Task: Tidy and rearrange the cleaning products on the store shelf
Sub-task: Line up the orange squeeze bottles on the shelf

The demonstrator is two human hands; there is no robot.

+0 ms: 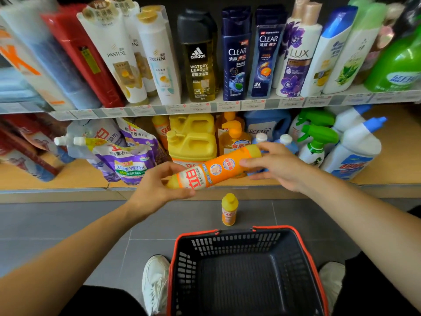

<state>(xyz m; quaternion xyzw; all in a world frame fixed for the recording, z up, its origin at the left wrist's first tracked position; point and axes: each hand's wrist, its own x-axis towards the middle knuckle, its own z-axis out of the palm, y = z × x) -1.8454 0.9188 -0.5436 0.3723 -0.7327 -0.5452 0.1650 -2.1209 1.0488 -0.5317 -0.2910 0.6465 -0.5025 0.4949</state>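
Note:
An orange and yellow detergent bottle [213,168] lies nearly sideways in the air in front of the lower shelf [68,179]. My left hand [157,185] grips its lower end near the label. My right hand [275,165] holds its upper end near the cap, fingers curled round it. A smaller bottle of the same kind [229,209] stands upright on the grey floor just below. Behind the held bottle stand yellow jugs [193,142] and an orange pump bottle [234,135].
A dark shopping basket with red rim [307,242] sits on the floor between my shoes. Purple refill pouches [127,156] lean at the left of the lower shelf, green spray bottles [316,142] and white bottles [355,151] at the right. Shampoo bottles fill the upper shelf [205,108].

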